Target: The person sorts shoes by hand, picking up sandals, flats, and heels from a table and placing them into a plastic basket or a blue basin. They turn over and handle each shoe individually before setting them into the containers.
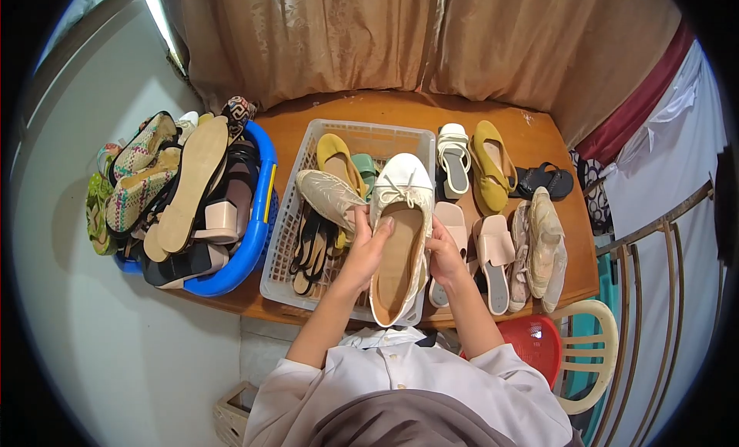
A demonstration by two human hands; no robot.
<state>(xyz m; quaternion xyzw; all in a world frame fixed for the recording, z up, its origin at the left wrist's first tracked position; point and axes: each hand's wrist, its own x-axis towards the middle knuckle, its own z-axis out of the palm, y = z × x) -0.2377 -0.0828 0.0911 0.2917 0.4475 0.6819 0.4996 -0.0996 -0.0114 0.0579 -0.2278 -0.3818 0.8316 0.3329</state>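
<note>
A white ballet flat (406, 179) with a small bow is held up in front of me, toe pointing away and tan insole facing up. My left hand (367, 251) grips its left side, thumb over the inner edge. On the opposite side, my right hand (446, 255) has its fingers closed around the shoe. Below and behind it stands a clear plastic basket (369, 126). Inside are a mustard flat (336, 153), a beige woven shoe (327, 193), black strappy sandals (308, 251) and a green shoe (364, 168), partly hidden.
A blue basket (271, 166) heaped with shoes stands left on the wooden table (362, 105). Along the right are white sandals (454, 158), mustard flats (493, 166), black sandals (543, 181), pink slides (494, 243) and beige espadrilles (544, 247). Chairs (600, 339) stand near the right edge.
</note>
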